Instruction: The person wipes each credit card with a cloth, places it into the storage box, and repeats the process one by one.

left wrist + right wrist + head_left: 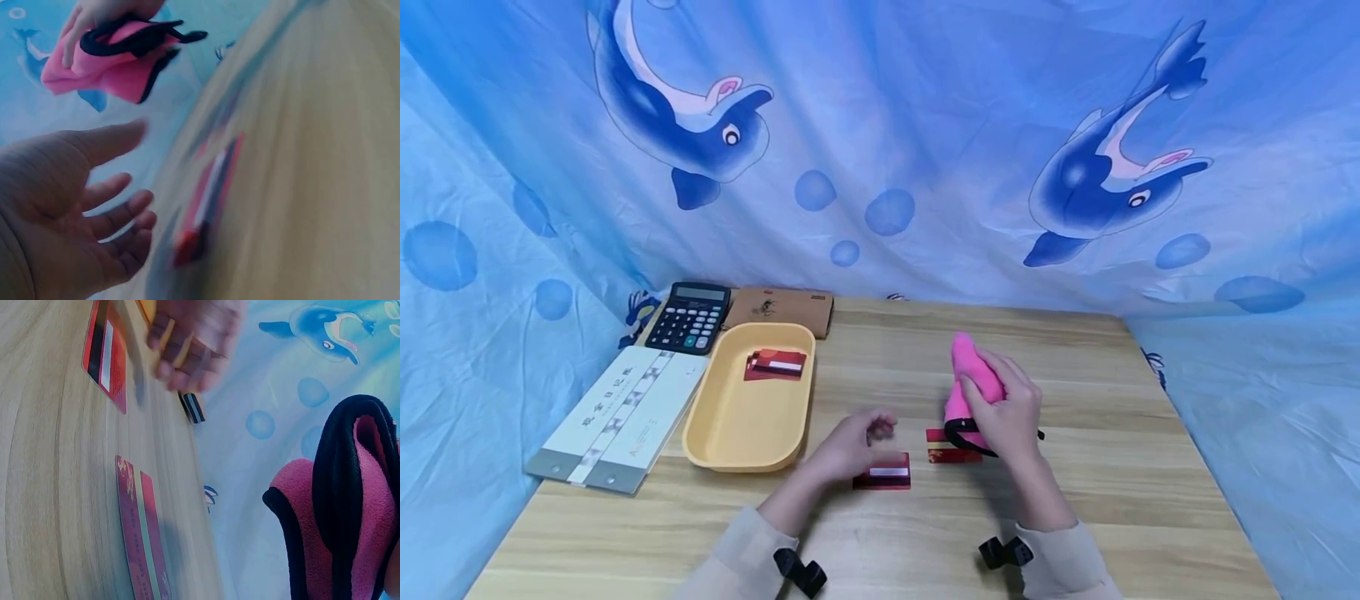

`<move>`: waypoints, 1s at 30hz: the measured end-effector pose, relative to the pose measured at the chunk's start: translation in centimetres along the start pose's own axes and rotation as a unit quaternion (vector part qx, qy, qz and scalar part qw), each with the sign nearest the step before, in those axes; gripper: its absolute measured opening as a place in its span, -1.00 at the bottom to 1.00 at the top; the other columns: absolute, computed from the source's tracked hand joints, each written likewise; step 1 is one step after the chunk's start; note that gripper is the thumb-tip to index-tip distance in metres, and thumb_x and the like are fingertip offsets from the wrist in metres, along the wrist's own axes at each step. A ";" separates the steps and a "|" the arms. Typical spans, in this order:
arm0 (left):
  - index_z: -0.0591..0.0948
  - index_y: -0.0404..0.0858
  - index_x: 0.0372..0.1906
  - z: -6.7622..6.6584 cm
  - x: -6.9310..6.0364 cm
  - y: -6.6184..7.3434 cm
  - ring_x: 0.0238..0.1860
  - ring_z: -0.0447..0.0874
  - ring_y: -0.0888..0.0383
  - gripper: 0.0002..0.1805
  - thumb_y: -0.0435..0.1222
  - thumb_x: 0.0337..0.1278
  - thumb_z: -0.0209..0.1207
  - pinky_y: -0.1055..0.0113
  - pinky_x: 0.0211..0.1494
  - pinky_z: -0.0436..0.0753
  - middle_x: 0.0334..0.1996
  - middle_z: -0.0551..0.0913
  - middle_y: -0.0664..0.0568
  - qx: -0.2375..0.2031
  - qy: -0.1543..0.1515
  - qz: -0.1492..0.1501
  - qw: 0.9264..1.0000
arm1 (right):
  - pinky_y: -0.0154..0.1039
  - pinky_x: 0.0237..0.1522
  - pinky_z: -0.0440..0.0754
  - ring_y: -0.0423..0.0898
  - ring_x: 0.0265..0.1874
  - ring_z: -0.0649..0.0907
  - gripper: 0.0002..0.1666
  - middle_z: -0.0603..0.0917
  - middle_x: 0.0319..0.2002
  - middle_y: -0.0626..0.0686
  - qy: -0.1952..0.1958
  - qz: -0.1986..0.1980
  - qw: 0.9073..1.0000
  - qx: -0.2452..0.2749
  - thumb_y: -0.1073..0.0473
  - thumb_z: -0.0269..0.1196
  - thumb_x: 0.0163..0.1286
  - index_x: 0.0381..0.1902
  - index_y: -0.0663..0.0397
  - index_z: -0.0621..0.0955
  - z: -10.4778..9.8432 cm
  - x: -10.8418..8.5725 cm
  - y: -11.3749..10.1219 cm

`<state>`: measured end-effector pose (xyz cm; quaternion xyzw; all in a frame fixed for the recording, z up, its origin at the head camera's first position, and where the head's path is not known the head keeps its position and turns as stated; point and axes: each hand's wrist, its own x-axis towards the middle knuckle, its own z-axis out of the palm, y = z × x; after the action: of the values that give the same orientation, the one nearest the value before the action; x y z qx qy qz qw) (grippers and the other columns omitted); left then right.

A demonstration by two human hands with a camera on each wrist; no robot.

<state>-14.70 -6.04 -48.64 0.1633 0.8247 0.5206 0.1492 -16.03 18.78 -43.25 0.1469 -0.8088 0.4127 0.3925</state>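
My right hand point(1011, 408) grips a bunched pink cloth point(973, 375) with black edging, held above the table. In the right wrist view the black-edged folds of the cloth point(340, 506) fill the right side. Below it on the wood lies a red card point(953, 447) with a pale yellow stripe. My left hand point(853, 446), its fingers loosely bent and holding nothing, hovers beside a second red card point(883, 473) with a dark stripe and a white strip. In the left wrist view that card point(209, 200) is blurred, below the left hand point(81, 212).
A yellow tray point(700, 425) to the left holds several red cards point(775, 365). Behind it are a black calculator point(688, 317) and a brown notebook or wallet point(781, 308). White ledger books point(617, 412) lie along the left edge. Blue dolphin-print curtains point(880, 150) enclose the table.
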 end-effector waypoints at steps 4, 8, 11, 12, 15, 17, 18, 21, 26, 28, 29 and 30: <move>0.55 -0.28 0.15 0.0 -1.2 -1.0 0.07 0.54 0.02 -0.20 -0.19 -0.31 0.66 0.01 0.26 0.54 0.01 0.59 -0.02 0.079 -0.037 0.010 0.996 | -0.61 -0.26 0.54 0.06 -0.25 0.74 -0.54 0.78 -0.13 0.13 -0.003 0.008 1.000 0.001 0.31 0.52 0.09 0.01 0.18 0.75 -0.2 -0.2 0.3; 0.56 -0.23 0.11 -0.1 -1.8 -1.7 0.02 0.49 0.08 -0.16 -0.25 -0.48 0.71 0.10 0.22 0.54 -0.06 0.55 0.05 0.150 -0.042 0.031 0.987 | -0.63 -0.23 0.53 0.08 -0.24 0.74 -0.55 0.77 -0.12 0.15 -0.004 0.011 1.000 -0.002 0.32 0.51 0.10 0.01 0.20 0.74 -0.4 -0.3 0.4; 0.59 -0.23 0.09 -0.1 -1.9 -2.1 -0.03 0.47 0.09 -0.20 -0.29 -0.47 0.70 0.10 0.15 0.54 -0.13 0.57 0.06 0.181 -0.023 0.042 0.982 | -0.64 -0.20 0.53 0.09 -0.23 0.74 -0.55 0.77 -0.11 0.16 -0.006 0.014 1.000 -0.001 0.32 0.51 0.10 0.01 0.22 0.74 -0.5 -0.4 0.5; 0.59 -0.22 0.10 -0.1 -1.9 -2.2 -0.03 0.47 0.09 -0.21 -0.29 -0.44 0.69 0.10 0.15 0.53 -0.14 0.58 0.07 0.188 -0.014 0.040 0.981 | -0.64 -0.20 0.52 0.09 -0.22 0.74 -0.55 0.77 -0.11 0.16 -0.006 0.016 1.000 -0.001 0.32 0.51 0.10 0.01 0.22 0.74 -0.6 -0.4 0.5; 0.61 -0.23 0.10 -0.3 -2.1 -2.4 -0.01 0.47 0.05 -0.20 -0.23 -0.45 0.70 0.05 0.14 0.51 -0.11 0.61 0.05 0.210 0.014 0.045 0.976 | -0.64 -0.22 0.52 0.09 -0.23 0.74 -0.54 0.77 -0.11 0.16 -0.004 0.023 1.000 -0.002 0.33 0.51 0.10 0.01 0.21 0.74 -0.7 -0.5 0.5; 0.64 -0.24 0.08 -0.4 -2.2 -2.6 -0.03 0.47 0.05 -0.21 -0.18 -0.48 0.70 0.04 0.11 0.49 -0.13 0.63 0.04 0.230 0.032 0.045 0.972 | -0.63 -0.25 0.52 0.08 -0.24 0.73 -0.53 0.77 -0.12 0.15 -0.001 0.024 1.000 -0.007 0.34 0.51 0.09 0.02 0.21 0.74 -0.7 -0.5 0.6; 0.66 -0.25 0.05 -0.5 -2.2 -2.6 -0.05 0.47 0.04 -0.22 -0.16 -0.50 0.71 0.05 0.08 0.49 -0.14 0.63 0.04 0.239 0.039 0.046 0.969 | -0.62 -0.26 0.52 0.08 -0.24 0.73 -0.53 0.77 -0.11 0.15 0.000 0.025 1.000 -0.007 0.35 0.52 0.09 0.02 0.20 0.74 -0.7 -0.5 0.6; 0.71 -0.25 -0.07 -0.7 -2.2 -2.7 -0.13 0.46 0.07 -0.32 -0.15 -0.51 0.70 0.11 -0.02 0.46 -0.24 0.63 0.07 0.250 0.046 0.045 0.966 | -0.60 -0.30 0.53 0.09 -0.26 0.73 -0.53 0.77 -0.12 0.15 0.003 0.022 1.000 -0.008 0.35 0.51 0.09 0.02 0.20 0.74 -0.8 -0.5 0.8; 0.67 -0.14 -0.25 -0.9 -1.9 -2.7 -0.15 0.42 0.09 -0.47 -0.21 -0.49 0.69 0.13 -0.04 0.42 -0.30 0.56 0.13 0.221 0.037 0.043 0.974 | -0.61 -0.25 0.53 0.11 -0.24 0.74 -0.54 0.77 -0.12 0.17 0.004 0.019 1.000 -0.002 0.36 0.51 0.08 0.00 0.22 0.74 -0.7 -0.6 0.9; 0.63 -0.10 -0.21 -0.8 -1.9 -2.8 -0.11 0.44 0.07 -0.48 -0.28 -0.41 0.66 0.11 0.01 0.45 -0.26 0.57 0.12 0.201 0.040 0.046 0.978 | -0.63 -0.19 0.52 0.12 -0.21 0.74 -0.55 0.77 -0.11 0.17 0.003 0.022 1.000 0.000 0.37 0.51 0.08 -0.01 0.22 0.74 -0.6 -0.6 0.9; 0.62 -0.08 -0.18 -0.8 -1.8 -2.8 -0.07 0.46 0.07 -0.49 -0.32 -0.34 0.63 0.10 0.04 0.47 -0.22 0.58 0.12 0.191 0.044 0.048 0.979 | -0.63 -0.17 0.52 0.13 -0.19 0.74 -0.55 0.77 -0.11 0.18 0.003 0.021 1.000 -0.001 0.36 0.51 0.08 -0.01 0.23 0.74 -0.6 -0.6 0.9; 0.62 -0.08 -0.13 -0.7 -1.8 -2.9 -0.05 0.48 0.06 -0.49 -0.38 -0.28 0.59 0.09 0.07 0.48 -0.18 0.59 0.09 0.177 0.047 0.053 0.982 | -0.64 -0.15 0.52 0.13 -0.17 0.74 -0.55 0.77 -0.10 0.18 0.003 0.023 1.000 0.000 0.36 0.51 0.07 -0.01 0.23 0.74 -0.6 -0.7 0.9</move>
<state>-13.67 -8.58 -50.85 0.2061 0.9001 0.3803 0.0513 -15.77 19.77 -44.01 0.1270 -0.8109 0.4215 0.3856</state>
